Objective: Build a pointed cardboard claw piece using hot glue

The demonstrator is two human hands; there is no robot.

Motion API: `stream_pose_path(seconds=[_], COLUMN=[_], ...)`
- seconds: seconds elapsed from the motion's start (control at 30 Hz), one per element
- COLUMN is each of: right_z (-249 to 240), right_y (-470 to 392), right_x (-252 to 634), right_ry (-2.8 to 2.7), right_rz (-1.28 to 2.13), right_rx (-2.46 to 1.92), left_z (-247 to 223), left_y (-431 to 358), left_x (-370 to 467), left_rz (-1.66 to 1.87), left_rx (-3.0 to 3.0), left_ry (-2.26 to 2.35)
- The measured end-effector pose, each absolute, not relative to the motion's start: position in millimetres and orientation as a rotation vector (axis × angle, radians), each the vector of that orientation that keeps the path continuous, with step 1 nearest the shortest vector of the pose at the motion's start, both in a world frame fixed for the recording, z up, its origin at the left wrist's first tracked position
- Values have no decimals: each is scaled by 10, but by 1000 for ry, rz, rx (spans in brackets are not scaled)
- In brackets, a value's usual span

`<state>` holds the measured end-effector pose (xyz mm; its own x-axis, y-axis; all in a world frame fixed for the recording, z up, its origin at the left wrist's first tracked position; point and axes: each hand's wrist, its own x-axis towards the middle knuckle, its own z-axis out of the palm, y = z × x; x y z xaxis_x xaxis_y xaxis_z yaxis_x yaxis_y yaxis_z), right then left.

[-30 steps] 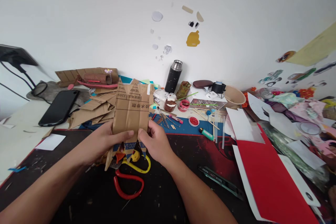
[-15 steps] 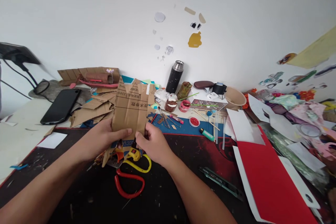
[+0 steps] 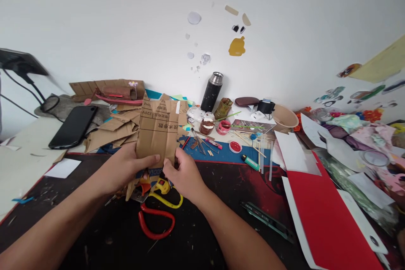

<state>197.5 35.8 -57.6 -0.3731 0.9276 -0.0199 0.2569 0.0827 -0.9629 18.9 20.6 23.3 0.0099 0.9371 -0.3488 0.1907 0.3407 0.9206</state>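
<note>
Both hands grip a brown piece of cardboard with printed characters and jagged, pointed edges. My left hand pinches its lower left side, thumb lying across the front. At the lower right corner, my right hand is closed with its thumb pressed on the face; its other fingers are partly hidden behind. Just below lie scissors with red handles and another yellow handle, their upper parts covered by the cardboard and more scraps. A yellow object sits close beneath my right hand.
Cardboard scraps and a black phone lie to the left. Behind stand a black thermos and paint jars. A utility knife and red sheet are on the right, near a glue stick.
The hands and cardboard keep nearly the same place and hold. The view has shifted very slightly; nothing has been taken up or let go.
</note>
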Motion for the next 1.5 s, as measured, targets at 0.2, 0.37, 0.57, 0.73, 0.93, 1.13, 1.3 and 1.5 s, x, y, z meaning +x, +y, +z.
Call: stream_pose_path(seconds=[0.2,0.37,0.57,0.73,0.93,1.13,1.3,1.5], right_z=[-485,-429,-411,-445,-508,-434,-418,-438], right_y=[384,382,370,354,344,391,415,425], right_x=[2014,2045,2029,2008,1977,2048,2098,2073], right_ry=[-1611,-1555,-1540,-1561,-1523,-1563,-1612,-1446], right_rz=[1503,1602,1665,1575,1567,1627,1463,1628], right_rx=[-1096,-1010,-1079,-1131,-1167,-1070,-1060,-1001], left_z=[169,195,202,91,-3,141,196,218], left_y=[187,188,204,217,216,197,175,158], left_x=[109,107,137,149,122,106,124,143], left_rz=[845,941,965,980,937,921,859,805], left_rx=[1131,1112,1108,1074,1119,1157,1146,1160], left_ry=[1462,1474,1476,1475,1431,1445,1434,1413])
